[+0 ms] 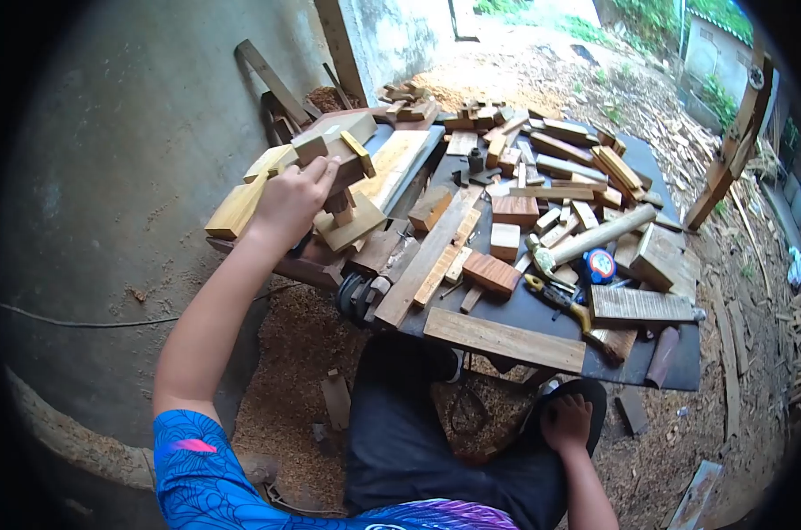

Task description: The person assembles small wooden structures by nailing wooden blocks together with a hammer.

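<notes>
My left hand (pixel 299 196) reaches out to the left side of the bench, its fingers closed at a brown wooden block (pixel 337 152). A light strip of wood (pixel 358 153) lies against the block's right side. Below the hand is a squarish wooden piece (pixel 354 223) with a short upright post, and to the left lies a yellowish block (pixel 234 210). The fingers partly hide how the block is gripped. On my right knee rests my right hand (pixel 566 422), fingers lying loosely over the dark trousers, holding nothing.
The dark tabletop (pixel 391 340) bears many wood offcuts, a hammer (pixel 595 238), a tape measure (pixel 598 265), yellow-handled pliers (pixel 580 316) and a long plank (pixel 504 340) at its front edge. Wood shavings cover the floor (pixel 294 371). A concrete wall (pixel 135 132) stands left.
</notes>
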